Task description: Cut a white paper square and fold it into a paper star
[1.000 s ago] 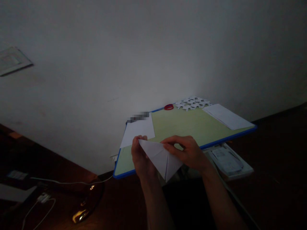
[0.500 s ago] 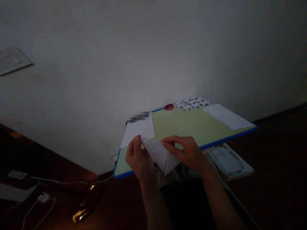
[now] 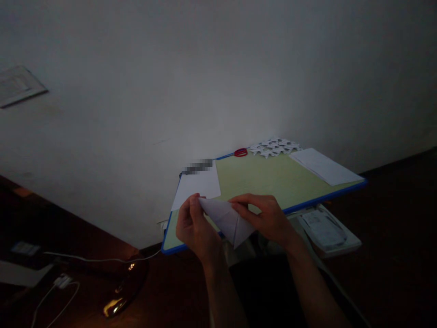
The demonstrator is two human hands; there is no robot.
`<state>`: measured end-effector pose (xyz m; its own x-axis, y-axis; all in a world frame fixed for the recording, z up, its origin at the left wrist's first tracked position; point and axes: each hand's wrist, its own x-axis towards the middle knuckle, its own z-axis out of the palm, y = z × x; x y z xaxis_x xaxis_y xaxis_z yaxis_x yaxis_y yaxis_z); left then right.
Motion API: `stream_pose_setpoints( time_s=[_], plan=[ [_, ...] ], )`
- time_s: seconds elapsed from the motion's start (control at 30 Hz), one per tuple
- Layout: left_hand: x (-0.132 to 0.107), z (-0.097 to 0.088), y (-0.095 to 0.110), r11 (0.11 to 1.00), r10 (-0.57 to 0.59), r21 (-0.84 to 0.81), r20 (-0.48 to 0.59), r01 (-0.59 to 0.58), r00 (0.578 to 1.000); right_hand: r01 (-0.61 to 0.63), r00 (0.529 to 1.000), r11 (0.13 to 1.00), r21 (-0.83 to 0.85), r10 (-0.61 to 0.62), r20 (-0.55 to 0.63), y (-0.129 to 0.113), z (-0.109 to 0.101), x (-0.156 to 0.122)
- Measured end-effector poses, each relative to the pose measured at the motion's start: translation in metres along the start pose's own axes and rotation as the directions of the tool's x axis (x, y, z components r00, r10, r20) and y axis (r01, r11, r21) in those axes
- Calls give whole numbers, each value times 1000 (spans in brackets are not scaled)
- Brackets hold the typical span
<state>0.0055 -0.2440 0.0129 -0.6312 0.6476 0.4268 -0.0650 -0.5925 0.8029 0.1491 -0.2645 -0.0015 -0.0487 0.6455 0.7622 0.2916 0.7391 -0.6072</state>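
Note:
Between both hands, over the near edge of the table, is a folded sheet of white paper [image 3: 225, 219] with one corner pointing down. Its left tip is pinched by the thumb and fingers of my left hand [image 3: 198, 230]. My right hand [image 3: 268, 216] grips the upper right edge between thumb and forefinger. A crease runs down the paper toward the lower corner. The fingertips behind the paper are hidden.
The green, blue-edged table [image 3: 256, 175] stands against a wall. On it lie a white sheet [image 3: 198, 186], red-handled scissors [image 3: 241, 152], several small folded paper pieces [image 3: 275, 147] and a paper stack [image 3: 326, 166]. A white box [image 3: 327, 230] sits below the right side.
My left hand has shifted slightly left with the paper's tip still pinched. My right hand has hardly moved.

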Motion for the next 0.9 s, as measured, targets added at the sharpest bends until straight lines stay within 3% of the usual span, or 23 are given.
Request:
stream_pose_setpoints(
  time_s=[0.1,0.33,0.6,0.7,0.9],
  plan=[
    [-1,2,1,1000,-3,10,44,2,999,-17,1000,1000,4,17,-14,0,-1,0],
    [-3,7,2,986,-84,-137,98,97,992,-59,998,998,1,59,-35,1,-6,0],
    [2,3,1,973,-148,-168,67,158,987,-59,998,998,14,59,-15,0,-6,0],
    [2,2,0,992,-90,-85,45,93,995,-58,998,998,17,58,-1,-2,-5,0],
    [-1,0,-2,964,173,197,53,-180,984,-56,998,998,37,57,-23,-4,-2,0]
  ],
)
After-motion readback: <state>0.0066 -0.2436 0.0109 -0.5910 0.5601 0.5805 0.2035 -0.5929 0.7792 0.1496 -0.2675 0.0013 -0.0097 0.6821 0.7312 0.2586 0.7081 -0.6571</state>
